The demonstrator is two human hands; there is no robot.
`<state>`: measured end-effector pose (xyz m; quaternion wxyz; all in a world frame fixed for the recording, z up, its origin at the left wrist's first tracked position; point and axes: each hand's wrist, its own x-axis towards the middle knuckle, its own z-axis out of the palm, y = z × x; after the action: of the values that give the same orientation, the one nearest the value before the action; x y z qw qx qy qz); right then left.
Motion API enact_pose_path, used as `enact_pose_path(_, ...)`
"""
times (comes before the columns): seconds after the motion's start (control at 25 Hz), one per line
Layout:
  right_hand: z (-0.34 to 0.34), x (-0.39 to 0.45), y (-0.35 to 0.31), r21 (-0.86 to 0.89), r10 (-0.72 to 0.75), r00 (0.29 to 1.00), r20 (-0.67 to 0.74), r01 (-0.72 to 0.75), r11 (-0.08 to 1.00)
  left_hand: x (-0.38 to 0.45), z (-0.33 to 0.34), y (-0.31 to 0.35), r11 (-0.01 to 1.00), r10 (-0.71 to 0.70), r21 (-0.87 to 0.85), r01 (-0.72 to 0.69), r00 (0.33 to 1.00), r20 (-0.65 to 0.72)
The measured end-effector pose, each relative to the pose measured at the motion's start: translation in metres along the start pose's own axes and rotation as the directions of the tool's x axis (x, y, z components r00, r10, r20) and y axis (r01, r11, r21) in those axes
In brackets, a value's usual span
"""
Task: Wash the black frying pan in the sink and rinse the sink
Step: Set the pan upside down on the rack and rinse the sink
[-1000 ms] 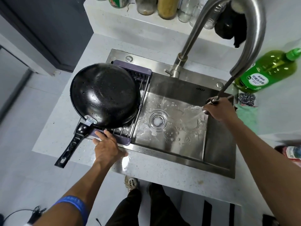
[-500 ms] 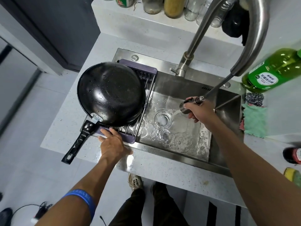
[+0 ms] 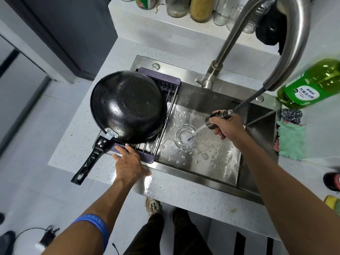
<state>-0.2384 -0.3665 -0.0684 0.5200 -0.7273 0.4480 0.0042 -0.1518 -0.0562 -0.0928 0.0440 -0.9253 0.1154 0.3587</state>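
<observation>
The pan (image 3: 128, 105) lies upside down, wet with droplets, on the purple rack (image 3: 160, 83) across the left end of the sink (image 3: 206, 100), its handle (image 3: 90, 161) jutting over the bench (image 3: 73, 144). The left hand (image 3: 128, 162) rests on the rack's near edge, fingers (image 3: 121, 149) flat and spread (gripping nothing that I can see). The right hand (image 3: 228, 126) has its fingers wrapped round the sprayer (image 3: 211, 122), pulled out on its hose (image 3: 246, 102); its water strikes the drain (image 3: 185, 138). A green bottle (image 3: 312, 85) lies right of the faucet (image 3: 294, 43).
</observation>
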Motion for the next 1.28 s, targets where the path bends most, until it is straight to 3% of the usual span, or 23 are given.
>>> enact_pose_path(1.28,0.0044,-0.0006,-0.0002,0.032,0.005,1.000,0.007,-0.005,0.999,0.0071,0.0075,-0.0028,1.000,-0.010,0.023,0.010,1.000,-0.014)
